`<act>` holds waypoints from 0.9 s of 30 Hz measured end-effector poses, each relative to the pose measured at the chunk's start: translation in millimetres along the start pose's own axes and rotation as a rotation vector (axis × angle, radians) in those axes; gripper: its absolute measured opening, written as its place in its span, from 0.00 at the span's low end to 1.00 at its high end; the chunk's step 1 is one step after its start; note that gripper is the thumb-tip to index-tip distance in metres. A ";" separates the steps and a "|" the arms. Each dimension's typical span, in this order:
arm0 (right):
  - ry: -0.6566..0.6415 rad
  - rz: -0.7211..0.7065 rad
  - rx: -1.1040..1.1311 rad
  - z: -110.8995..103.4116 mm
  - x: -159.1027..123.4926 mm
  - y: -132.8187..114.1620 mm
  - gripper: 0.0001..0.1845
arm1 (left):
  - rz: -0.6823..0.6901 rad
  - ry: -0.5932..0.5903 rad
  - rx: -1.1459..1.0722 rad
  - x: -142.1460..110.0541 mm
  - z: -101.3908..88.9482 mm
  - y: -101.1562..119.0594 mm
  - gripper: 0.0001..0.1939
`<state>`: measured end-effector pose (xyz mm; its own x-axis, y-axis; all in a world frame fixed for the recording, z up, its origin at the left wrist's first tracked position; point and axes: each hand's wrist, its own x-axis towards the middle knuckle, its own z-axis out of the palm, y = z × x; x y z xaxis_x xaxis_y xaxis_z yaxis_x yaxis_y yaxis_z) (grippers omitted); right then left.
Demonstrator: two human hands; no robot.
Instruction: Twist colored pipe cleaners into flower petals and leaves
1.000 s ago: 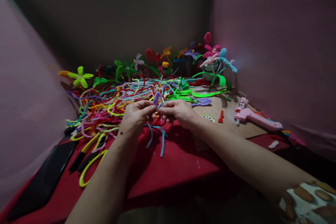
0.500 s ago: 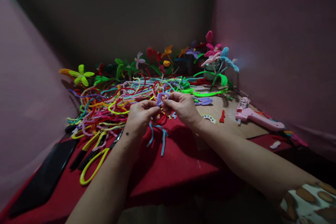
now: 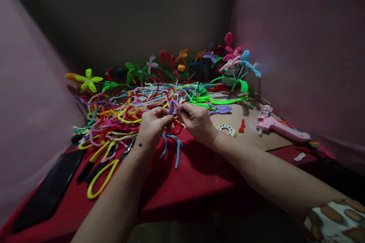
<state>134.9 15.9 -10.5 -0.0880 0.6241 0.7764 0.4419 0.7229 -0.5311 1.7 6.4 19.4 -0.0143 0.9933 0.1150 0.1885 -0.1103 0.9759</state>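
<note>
Between my hands is a purple pipe cleaner (image 3: 172, 106) bent into a small loop. My left hand (image 3: 154, 123) pinches its left side with thumb and forefinger. On the other side, the fingertips of my right hand (image 3: 196, 119) are closed on the loop's right part. Just below the fingers, bent blue pipe cleaner pieces (image 3: 177, 153) lie on the red cloth (image 3: 196, 190). Behind my hands spreads a heap of many-coloured pipe cleaners (image 3: 137, 98). Purple looped pipe cleaners (image 3: 221, 109) rest to the right of the heap.
Scissors with yellow handles (image 3: 92, 190), pliers (image 3: 94, 159) and a flat black object (image 3: 48, 190) lie left. To the right are a pink glue gun (image 3: 281, 129), a white-and-yellow ring (image 3: 226, 129) and a small red piece (image 3: 242, 125) on brown board (image 3: 256, 142). Pipe-cleaner flowers (image 3: 89, 80) line the back.
The purple loop has gone from a squarish shape to a narrower, rounder one. My right hand has turned and shifted slightly; my left hand stays nearly in place.
</note>
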 end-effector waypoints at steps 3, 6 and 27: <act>-0.040 0.043 0.046 1.5 -0.2 0.9 0.06 | 0.015 0.002 0.028 -0.5 1.7 -0.4 0.05; -0.082 0.063 0.043 2.9 -0.3 2.7 0.06 | 0.044 0.000 0.058 -0.9 4.1 -1.3 0.03; -0.172 0.533 0.500 -0.4 7.5 2.7 0.12 | 0.091 0.074 0.100 -2.9 8.2 -0.8 0.05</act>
<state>135.8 22.4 -6.0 -0.1322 0.9351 0.3289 0.0091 0.3329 -0.9429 9.6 3.9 16.8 -0.0640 0.9736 0.2190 0.2895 -0.1919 0.9377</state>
